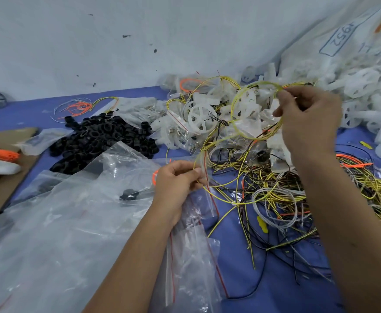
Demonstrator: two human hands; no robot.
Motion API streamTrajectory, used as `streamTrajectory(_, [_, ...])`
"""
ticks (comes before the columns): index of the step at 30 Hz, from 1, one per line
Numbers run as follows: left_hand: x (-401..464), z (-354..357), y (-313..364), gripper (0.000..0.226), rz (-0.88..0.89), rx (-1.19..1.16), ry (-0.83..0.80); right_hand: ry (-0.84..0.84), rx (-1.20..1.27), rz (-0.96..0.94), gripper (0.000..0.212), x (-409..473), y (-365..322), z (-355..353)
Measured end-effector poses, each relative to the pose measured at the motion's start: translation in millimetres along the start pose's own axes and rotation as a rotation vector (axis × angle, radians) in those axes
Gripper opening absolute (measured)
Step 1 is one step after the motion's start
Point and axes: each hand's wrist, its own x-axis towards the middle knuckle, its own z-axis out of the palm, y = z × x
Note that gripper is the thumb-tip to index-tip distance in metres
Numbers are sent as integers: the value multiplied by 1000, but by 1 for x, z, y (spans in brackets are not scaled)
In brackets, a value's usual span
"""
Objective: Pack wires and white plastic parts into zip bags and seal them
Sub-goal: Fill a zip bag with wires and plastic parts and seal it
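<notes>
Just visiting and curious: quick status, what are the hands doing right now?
Left hand and right hand both pinch a looped yellow wire. Zip bag lies under left wrist, not yet filled. Tangled wire pile crowds the table.

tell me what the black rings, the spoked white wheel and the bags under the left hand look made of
Black rings: probably moulded plastic or rubber, matte, dull with no glint.
Spoked white wheel: translucent, milky plastic, slightly see-through.
Zip bags: thin clear plastic film, glossy, creased, with red seal lines.
</notes>
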Motion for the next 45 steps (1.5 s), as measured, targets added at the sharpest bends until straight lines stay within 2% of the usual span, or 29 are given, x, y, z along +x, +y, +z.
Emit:
streamTrajectory(3, [2,1,-2,10,1,-58,90,83,88,4,15,12,-8,-10])
streamTrajectory(6, [4,1,-4,9,15,-85,125,81,147,6,19,17,-14,-16])
streamTrajectory(8, [3,2,-5,12,40,-71,94,52,181,12,17,15,-19,-16])
streamTrajectory(10, [1,4,-6,17,95,-18,-20,20,226,31,15,11,-22,-13])
streamTrajectory(12, [-1,7,-8,22,156,96,-143,-13,256,65,14,6,-25,-8])
streamTrajectory(14, [-1,9,-12,24,252,302,-193,-62,275,99,12,0,-25,-2])
streamTrajectory(17, [1,9,-15,25,419,521,-99,-187,354,202,10,-11,-23,7])
streamTrajectory(19, [0,7,-11,21,426,426,23,-293,360,283,11,-21,-17,12])
streamTrajectory(20, [1,5,-9,20,380,286,57,-352,355,320,12,-26,-13,14])
streamTrajectory(22, [1,2,-2,32,258,-25,25,-467,340,384,14,-37,-4,17])
streamTrajectory(23, [2,0,0,36,238,-89,-5,-512,329,396,14,-42,1,19])
streamTrajectory(26, [3,-3,-1,30,294,59,-41,-577,318,370,15,-54,11,27])
streamTrajectory(30, [6,-5,-5,29,289,89,-3,-543,410,405,36,-59,22,33])
streamTrajectory(32, [8,-7,-5,31,302,60,39,-528,292,372,41,-61,29,31])
streamTrajectory(35, [11,-12,-4,32,319,-3,143,-566,-165,177,43,-66,39,30])
streamTrajectory(37, [13,-15,-4,32,318,-21,184,-478,-271,93,43,-69,42,31])
streamTrajectory(38, [14,-16,-5,32,319,-14,186,-413,-224,88,43,-71,40,32])
streamTrajectory(40, [14,-15,-5,32,327,16,175,-365,29,172,41,-73,31,35])
streamTrajectory(42, [12,-14,-6,32,335,39,162,-434,252,297,35,-78,22,39])
streamTrajectory(45, [12,-15,-6,32,339,52,155,-534,358,360,14,-85,16,43])
